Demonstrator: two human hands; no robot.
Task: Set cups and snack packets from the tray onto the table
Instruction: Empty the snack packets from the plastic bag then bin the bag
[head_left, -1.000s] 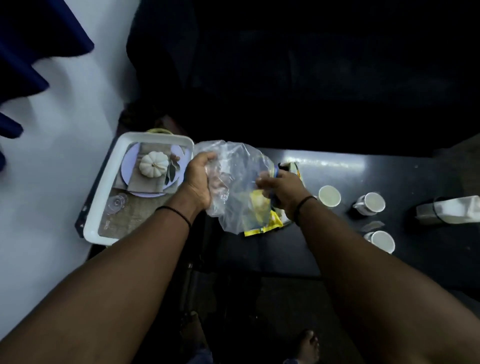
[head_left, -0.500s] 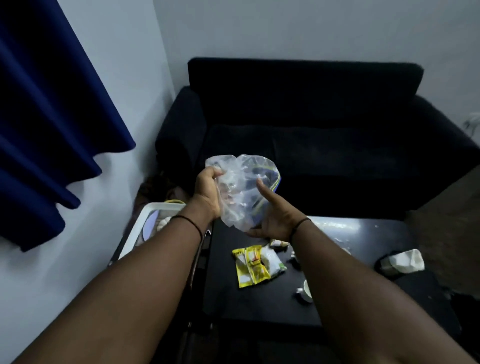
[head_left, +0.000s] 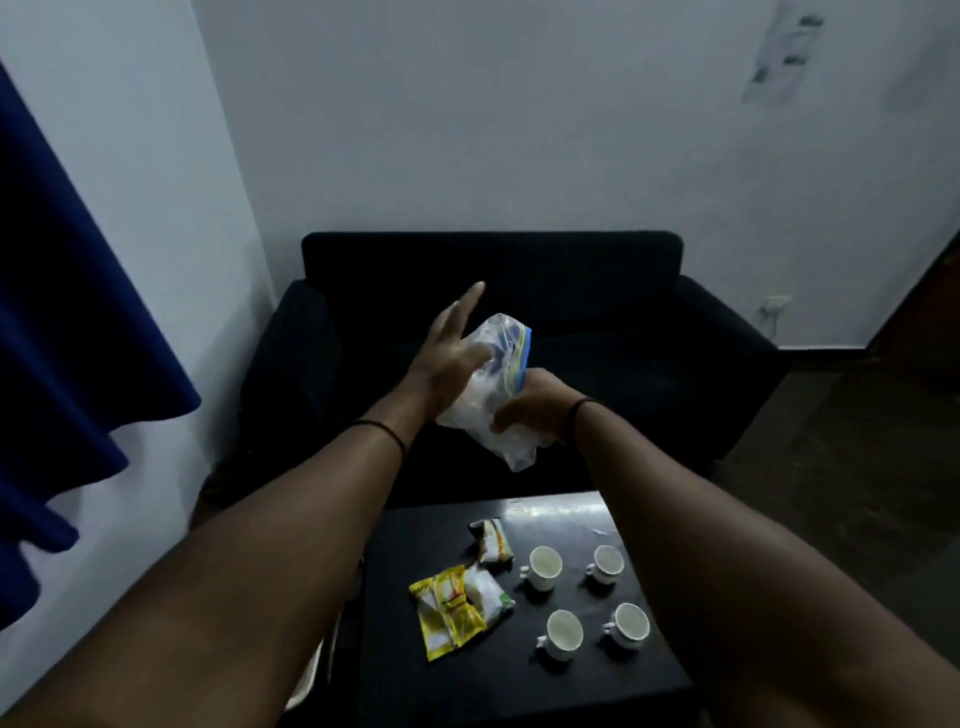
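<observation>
Clear crinkled plastic bag (head_left: 493, 395) with a blue zip strip along its top edge sat between my two hands, held up in the air above the near end of the desk (head_left: 410, 686) and in front of the dark sofa (head_left: 623, 322). My right hand (head_left: 530, 408) was curled round the bag's lower right side, fingers clamped into the film. My left hand (head_left: 449, 353) lay flat against the bag's left face, fingers spread and straight, the longest pointing up and away; it pressed on the bag, not closed round it. Both forearms reached forward and converged at the bag, each with a thin dark band at the wrist. Bag contents were pale and blurred, could not tell what they were.

Desk was black, glossy, rectangular. Four small white cups (head_left: 545, 567) stood upright on it in a two-by-two group at the right, each with a little handle, round rims, apart from each other. Left of the cups lay yellow snack packets (head_left: 449, 610), flat and shiny, overlapping a white packet just beside them. Another small packet (head_left: 493, 540) lay beyond those, close to the nearest far cup. Blue curtain (head_left: 67, 312) hung in folds at the left against a pale wall (head_left: 519, 114). Tray was not clearly visible.
</observation>
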